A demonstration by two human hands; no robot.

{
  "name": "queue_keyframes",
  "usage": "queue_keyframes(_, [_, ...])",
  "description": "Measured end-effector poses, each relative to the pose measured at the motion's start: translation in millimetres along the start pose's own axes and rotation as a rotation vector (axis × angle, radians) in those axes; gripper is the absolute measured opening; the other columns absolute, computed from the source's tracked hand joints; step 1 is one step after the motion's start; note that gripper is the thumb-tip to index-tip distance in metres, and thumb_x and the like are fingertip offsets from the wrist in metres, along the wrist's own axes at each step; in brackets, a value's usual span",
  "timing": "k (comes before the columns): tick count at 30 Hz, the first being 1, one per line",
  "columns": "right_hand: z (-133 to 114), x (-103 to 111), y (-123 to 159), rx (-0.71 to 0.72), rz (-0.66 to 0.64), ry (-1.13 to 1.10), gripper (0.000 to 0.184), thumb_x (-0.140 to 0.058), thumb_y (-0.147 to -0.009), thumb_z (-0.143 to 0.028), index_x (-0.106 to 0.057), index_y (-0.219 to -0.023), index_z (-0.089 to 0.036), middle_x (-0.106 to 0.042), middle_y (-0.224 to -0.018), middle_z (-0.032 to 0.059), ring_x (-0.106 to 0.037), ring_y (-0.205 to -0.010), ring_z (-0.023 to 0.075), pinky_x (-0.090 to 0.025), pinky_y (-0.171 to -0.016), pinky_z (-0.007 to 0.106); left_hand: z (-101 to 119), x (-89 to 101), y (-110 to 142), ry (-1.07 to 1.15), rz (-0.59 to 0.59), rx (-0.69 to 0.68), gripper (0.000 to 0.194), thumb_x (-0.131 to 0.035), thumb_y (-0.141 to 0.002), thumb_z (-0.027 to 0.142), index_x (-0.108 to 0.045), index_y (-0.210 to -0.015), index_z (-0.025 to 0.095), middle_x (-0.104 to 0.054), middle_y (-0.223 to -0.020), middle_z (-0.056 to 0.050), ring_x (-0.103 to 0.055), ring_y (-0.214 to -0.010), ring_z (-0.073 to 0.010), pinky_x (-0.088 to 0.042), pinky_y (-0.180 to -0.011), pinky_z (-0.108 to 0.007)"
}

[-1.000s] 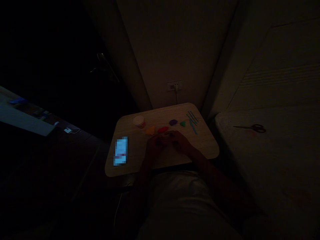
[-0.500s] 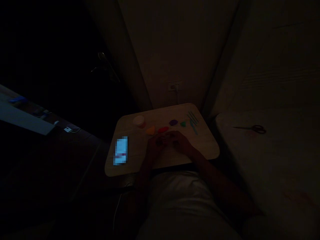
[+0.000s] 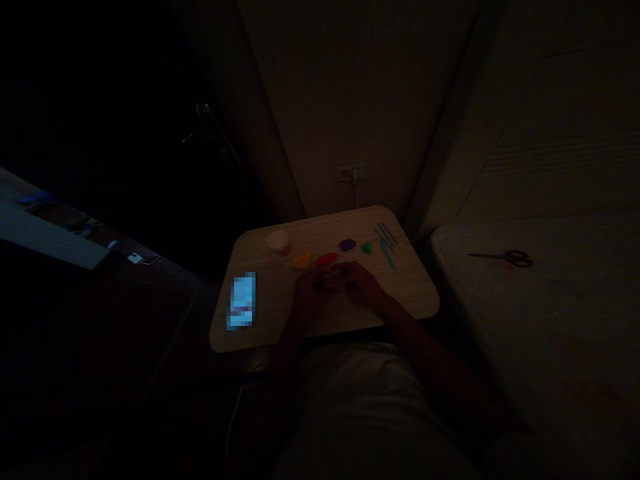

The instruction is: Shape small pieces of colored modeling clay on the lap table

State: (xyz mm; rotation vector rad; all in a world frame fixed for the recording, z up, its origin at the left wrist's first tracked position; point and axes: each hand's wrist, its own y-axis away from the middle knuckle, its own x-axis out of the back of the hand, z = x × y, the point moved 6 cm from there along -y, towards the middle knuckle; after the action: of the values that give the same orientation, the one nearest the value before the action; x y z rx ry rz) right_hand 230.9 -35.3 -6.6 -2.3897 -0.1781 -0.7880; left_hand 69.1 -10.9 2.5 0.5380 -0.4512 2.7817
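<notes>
Blue-lit phone [image 3: 243, 301]: it lies flat on the left part of the small wooden table [image 3: 420, 293], with its screen glowing.
White cup [image 3: 278, 241]: it stands near the far edge of the table, behind the phone and to the right of it.
Orange clay [image 3: 301, 261]: a small lump just in front of the cup, near the left hand.
Left hand [image 3: 309, 293]: it rests low over the table and meets the right hand; the fingers are bent towards a small reddish piece [image 3: 323, 283] between both hands. The room is too dark to tell whether it grips the piece.
Red clay [image 3: 327, 259]: a lump just behind the two hands.
Right hand [image 3: 361, 283]: it is curled, with the fingertips at the same reddish piece; I cannot tell whether it holds the piece.
Purple clay [image 3: 347, 245]: further back, to the right of the red lump.
Green clay [image 3: 367, 247]: beside the purple one.
Teal tools [image 3: 385, 239]: thin sticks that lie near the far right corner of the table.
Scissors [image 3: 505, 256]: on the pale surface at the right, well apart from the table.
</notes>
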Motion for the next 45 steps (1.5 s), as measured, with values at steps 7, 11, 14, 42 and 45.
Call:
queue_keyframes(7, [-1, 0, 0, 0.018, -0.01, 0.005, 0.06, -0.052, -0.076, 0.004, -0.079, -0.115, -0.032, -0.067, -0.134, 0.0062, -0.06, -0.12, 0.0257, -0.048, -0.106, 0.048, 2, -1.1, 0, 0.034, -0.01, 0.023, 0.035, -0.078, -0.076, 0.018, -0.071, -0.11, 0.018, -0.077, -0.11, -0.009, -0.075, -0.093, -0.022, -0.063, -0.08, -0.033])
queue_keyframes(11, [3, -2, 2, 0.015, 0.01, 0.032, 0.058, -0.054, -0.073, 0.004, -0.08, -0.112, -0.03, -0.068, -0.132, 0.0069, -0.06, -0.118, 0.0268, -0.048, -0.105, 0.048, 1, -0.2, 0, 0.02, -0.002, 0.038, 0.03, -0.078, -0.074, 0.017, -0.073, -0.104, 0.017, -0.077, -0.107, -0.009, -0.075, -0.092, -0.0222, -0.063, -0.08, -0.033])
queue_keyframes(14, [3, -2, 1, 0.005, 0.015, 0.028, 0.06, -0.052, -0.075, 0.005, -0.079, -0.114, -0.032, -0.068, -0.133, 0.0052, -0.06, -0.119, 0.0255, -0.048, -0.105, 0.047, 2, -0.8, 0, 0.034, -0.011, 0.035, 0.032, -0.078, -0.075, 0.018, -0.073, -0.107, 0.017, -0.078, -0.105, -0.009, -0.075, -0.091, -0.0219, -0.062, -0.08, -0.033])
queue_keyframes(42, [-10, -3, -1, 0.087, -0.076, 0.12, 0.064, -0.052, -0.075, 0.002, -0.075, -0.124, -0.031, -0.064, -0.138, 0.0079, -0.056, -0.122, 0.0279, -0.045, -0.106, 0.048, -2, 6.2, 4, -0.061, 0.041, -0.009, 0.031, -0.078, -0.074, 0.017, -0.072, -0.104, 0.017, -0.077, -0.102, -0.008, -0.073, -0.09, -0.0213, -0.061, -0.082, -0.033])
queue_keyframes(45, [-10, -4, 0, 0.085, -0.074, 0.133, 0.064, -0.052, -0.077, 0.002, -0.073, -0.127, -0.032, -0.061, -0.142, 0.007, -0.055, -0.125, 0.0273, -0.045, -0.106, 0.048, -1, 7.3, 4, -0.074, 0.041, -0.008, 0.028, -0.078, -0.075, 0.019, -0.073, -0.102, 0.017, -0.077, -0.102, -0.008, -0.073, -0.089, -0.021, -0.061, -0.081, -0.033])
